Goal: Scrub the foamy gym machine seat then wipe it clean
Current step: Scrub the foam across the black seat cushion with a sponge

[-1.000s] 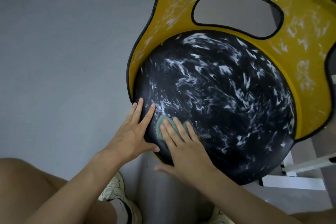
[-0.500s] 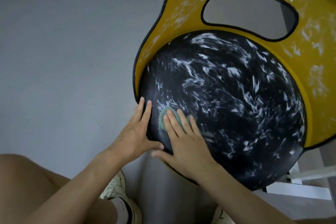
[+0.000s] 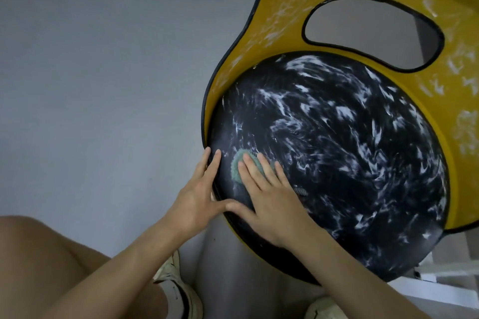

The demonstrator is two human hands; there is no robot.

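The black seat (image 3: 337,163) fills the right of the view, streaked all over with white foam (image 3: 344,111). Neither hand has a closed grip. The right hand (image 3: 269,197) lies flat with straight fingers, pressing a green scrub pad (image 3: 235,168) onto the seat's near-left edge. The left hand (image 3: 199,197) rests open on the rim just beside it.

The likeliest slip is that the pad, pressed rather than pinched, skids out from under the fingers on the slick foam. The bracing hand could likewise slide off the wet rim. Foam pushed over the edge would probably drip onto the floor (image 3: 90,72).

The cushion is round, so it has no long axis of its own. With its yellow panel (image 3: 285,21), the piece runs from the hands away to the cut-out at the seat's far side.
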